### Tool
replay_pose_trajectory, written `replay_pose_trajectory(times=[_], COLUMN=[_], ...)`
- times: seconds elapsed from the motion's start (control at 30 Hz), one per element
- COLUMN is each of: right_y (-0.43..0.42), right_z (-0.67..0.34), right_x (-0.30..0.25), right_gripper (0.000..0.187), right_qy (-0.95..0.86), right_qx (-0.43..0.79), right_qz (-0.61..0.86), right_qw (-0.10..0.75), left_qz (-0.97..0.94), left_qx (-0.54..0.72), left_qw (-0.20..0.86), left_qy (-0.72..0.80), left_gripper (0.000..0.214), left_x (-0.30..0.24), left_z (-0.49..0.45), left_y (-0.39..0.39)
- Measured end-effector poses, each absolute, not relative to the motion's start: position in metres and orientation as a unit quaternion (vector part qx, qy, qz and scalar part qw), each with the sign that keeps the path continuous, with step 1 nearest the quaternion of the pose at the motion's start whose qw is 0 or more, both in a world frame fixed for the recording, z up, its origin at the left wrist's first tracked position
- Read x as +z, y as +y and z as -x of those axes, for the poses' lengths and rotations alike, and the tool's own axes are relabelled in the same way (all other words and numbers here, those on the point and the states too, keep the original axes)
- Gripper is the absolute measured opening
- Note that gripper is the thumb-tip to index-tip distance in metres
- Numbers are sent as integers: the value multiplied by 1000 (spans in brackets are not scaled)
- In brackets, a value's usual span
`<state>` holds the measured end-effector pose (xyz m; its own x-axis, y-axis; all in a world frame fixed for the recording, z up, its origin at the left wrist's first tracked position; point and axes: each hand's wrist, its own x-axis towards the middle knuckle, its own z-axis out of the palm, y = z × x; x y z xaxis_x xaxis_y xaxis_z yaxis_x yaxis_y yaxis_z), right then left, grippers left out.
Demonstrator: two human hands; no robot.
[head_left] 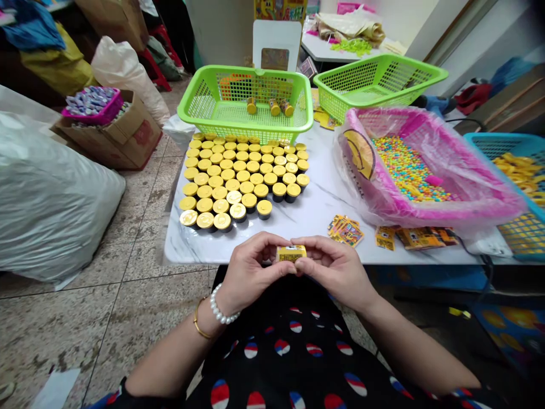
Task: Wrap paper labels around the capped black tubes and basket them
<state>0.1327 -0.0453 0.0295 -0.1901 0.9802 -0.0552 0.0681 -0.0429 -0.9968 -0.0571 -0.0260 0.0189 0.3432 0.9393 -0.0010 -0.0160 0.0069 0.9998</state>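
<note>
Both my left hand (253, 274) and my right hand (334, 275) pinch a small yellow printed box (291, 253) between fingers and thumbs, just off the front edge of the white marble-patterned table (191, 244). A pearl bracelet and a gold bangle circle my left wrist. Beyond my hands stand several rows of small black pots with gold lids (238, 182). Loose printed yellow cards (346, 230) lie to the right of my right hand, with more packets (419, 238) farther right. A pink-lined tray of colourful round candies (409, 170) sits behind them, under clear plastic.
A lime-green mesh basket (244, 99) holding several small gold-topped pots and a second green basket (377, 85) stand at the table's back. A blue basket of yellow pieces (515, 182) is at the right. White sacks (46, 199) and a cardboard box (114, 133) sit on the tiled floor to the left.
</note>
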Motion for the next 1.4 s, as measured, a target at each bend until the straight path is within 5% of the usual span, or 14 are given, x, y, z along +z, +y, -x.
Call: replay_pose_trajectory(times=[0.23,0.37,0.53,0.9,1.4], right_y=[-51,-49,-44,-39,-21], right_z=[-134,-139,-140,-133,-117], right_x=[26,30,31,15,44], right_gripper=[29,37,23,27,29], right_qy=[-521,-476,-444,-397,-560], right_qx=[557,634,640,651,603], right_qz=[481,440,449,466,414], right_qw=[432,422,438,449,389], left_qz=[-570,-525,-457,-380,-381], left_qx=[437,415,367,332,375], left_qw=[571,641,738,793,774], left_qy=[398,376,334,341,338], left_gripper=[34,33,30,37,44], left_x=[14,22,32,25,25], left_z=[62,63,59,61,71], left_y=[-33,-32,-27,-19,-16])
